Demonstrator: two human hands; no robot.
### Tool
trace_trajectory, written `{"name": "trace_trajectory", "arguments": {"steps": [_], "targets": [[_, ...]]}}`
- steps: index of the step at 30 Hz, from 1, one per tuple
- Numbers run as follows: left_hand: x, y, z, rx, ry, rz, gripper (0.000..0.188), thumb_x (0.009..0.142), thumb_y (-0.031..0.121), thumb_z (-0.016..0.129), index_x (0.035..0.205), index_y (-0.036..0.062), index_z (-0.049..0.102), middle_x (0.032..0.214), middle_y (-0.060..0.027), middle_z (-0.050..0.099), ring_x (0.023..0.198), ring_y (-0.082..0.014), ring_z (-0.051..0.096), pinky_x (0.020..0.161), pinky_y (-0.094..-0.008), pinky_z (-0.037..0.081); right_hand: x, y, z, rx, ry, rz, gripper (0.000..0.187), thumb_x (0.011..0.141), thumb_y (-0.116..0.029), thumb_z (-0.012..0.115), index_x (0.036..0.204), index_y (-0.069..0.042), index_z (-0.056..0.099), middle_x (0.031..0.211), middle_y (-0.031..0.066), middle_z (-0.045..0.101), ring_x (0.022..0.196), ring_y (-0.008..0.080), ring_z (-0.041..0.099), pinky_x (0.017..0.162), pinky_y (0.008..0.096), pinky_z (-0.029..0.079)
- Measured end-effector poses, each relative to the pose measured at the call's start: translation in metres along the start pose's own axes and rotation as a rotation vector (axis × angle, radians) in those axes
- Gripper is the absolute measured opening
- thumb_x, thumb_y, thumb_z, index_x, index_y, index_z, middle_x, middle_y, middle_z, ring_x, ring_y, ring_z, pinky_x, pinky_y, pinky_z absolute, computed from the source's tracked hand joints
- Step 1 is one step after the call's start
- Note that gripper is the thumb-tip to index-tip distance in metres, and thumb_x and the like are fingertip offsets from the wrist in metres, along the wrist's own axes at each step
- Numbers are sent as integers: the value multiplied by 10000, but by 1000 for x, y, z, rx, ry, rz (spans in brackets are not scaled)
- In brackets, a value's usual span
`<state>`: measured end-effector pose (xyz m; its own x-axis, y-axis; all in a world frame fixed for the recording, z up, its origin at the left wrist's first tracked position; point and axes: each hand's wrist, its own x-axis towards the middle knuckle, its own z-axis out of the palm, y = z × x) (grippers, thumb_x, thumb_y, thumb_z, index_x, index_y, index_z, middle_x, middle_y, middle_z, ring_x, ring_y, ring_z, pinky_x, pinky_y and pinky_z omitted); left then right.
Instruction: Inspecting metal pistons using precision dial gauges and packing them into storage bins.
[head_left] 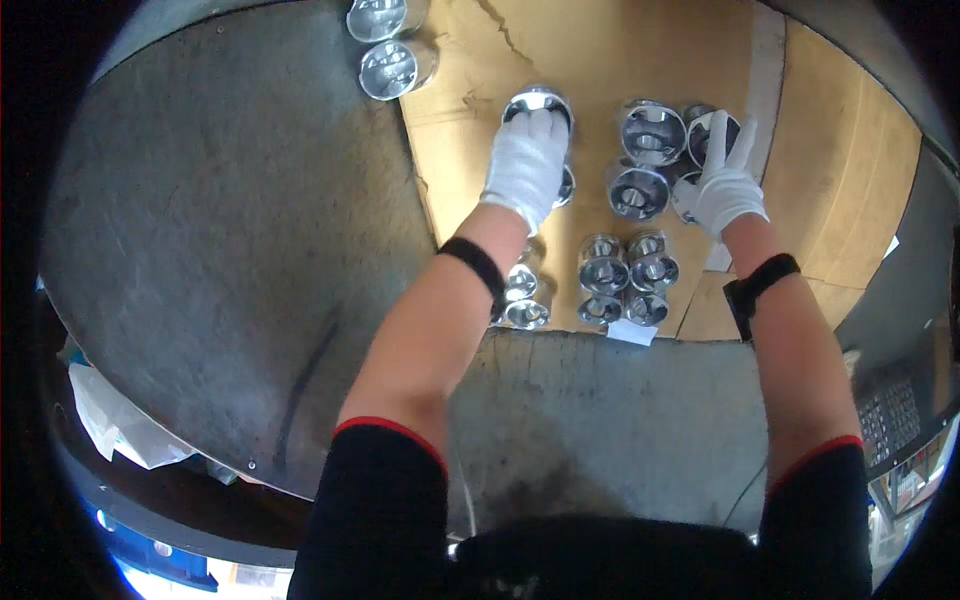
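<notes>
- My left hand [527,165], in a white knitted glove, has its fingers bent into the mouth of a shiny, hollow silver metal cylinder [541,97]; I cannot tell whether they grip it (my thumb is hidden).
- My right hand [728,188], gloved the same way, is open, with two fingers stretched and spread over the mouth of another such cylinder [699,132].
- Just left of my right hand, two more hollow cylinders [653,135] [638,193] stand close together, and my thumb side partly covers a third [683,202].
- Just below my left fingers, on their right, another cylinder [566,187] peeks out.
- Nearer my body than either hand, four narrower-looking silver cylinders [604,264] form a block between my forearms, with a small white paper slip [632,332] at its near edge.
- Beside my left wrist, more cylinders [526,314] show (my arm hides part of that group).
- Under all these lies a tan cardboard sheet [840,170], on a dark grey tabletop [230,220].
- Farther off, beyond my left hand and to its left, two silver cylinders [388,70] sit at the cardboard's edge.
</notes>
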<state>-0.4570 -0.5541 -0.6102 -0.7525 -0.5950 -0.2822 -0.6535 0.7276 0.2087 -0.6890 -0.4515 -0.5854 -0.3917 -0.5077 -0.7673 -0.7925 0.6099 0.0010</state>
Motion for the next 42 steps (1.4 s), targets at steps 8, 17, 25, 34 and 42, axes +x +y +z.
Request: {"name": "trace_trajectory", "arguments": {"steps": [8,17,25,34,42], "targets": [[-41,-24,-53,-143,-64,-61,187,834,56,582,1007,62,654,921,-167,679,896,-334,669,801,-437,557,3,11,4,-14,56,-14,1066,773,-341,700,1599,-227,36,1607,322,-84,1175,477,589,1014,450,492],[-57,-121,-24,227,-259,-180,446,857,99,604,1297,41,557,1208,-138,641,1099,-297,637,922,-392,540,2,7,2,8,24,-12,1065,793,-340,704,1596,-226,14,1602,331,-87,1197,482,573,1025,450,488],[-100,-105,-15,224,-8,-249,553,902,143,615,1421,58,443,1334,-169,532,1274,-387,480,1074,-466,423,2,7,10,-23,38,-38,1078,804,-350,694,1597,-221,-24,1597,337,-108,1198,489,570,1038,444,479],[-262,-13,11,-227,-257,-349,401,851,129,645,1233,21,593,1187,-164,630,1166,-341,576,1014,-438,469,26,37,38,-4,296,-200,1079,811,-406,697,1600,-216,-14,1587,353,-113,1347,515,419,1146,441,369],[-265,-11,73,237,-402,-90,521,846,202,607,1343,70,523,1244,-109,591,1238,-265,489,944,-402,412,29,37,43,-47,325,-221,1114,804,-460,718,1600,-188,-13,1573,383,-29,1451,519,230,1202,415,273]]}}
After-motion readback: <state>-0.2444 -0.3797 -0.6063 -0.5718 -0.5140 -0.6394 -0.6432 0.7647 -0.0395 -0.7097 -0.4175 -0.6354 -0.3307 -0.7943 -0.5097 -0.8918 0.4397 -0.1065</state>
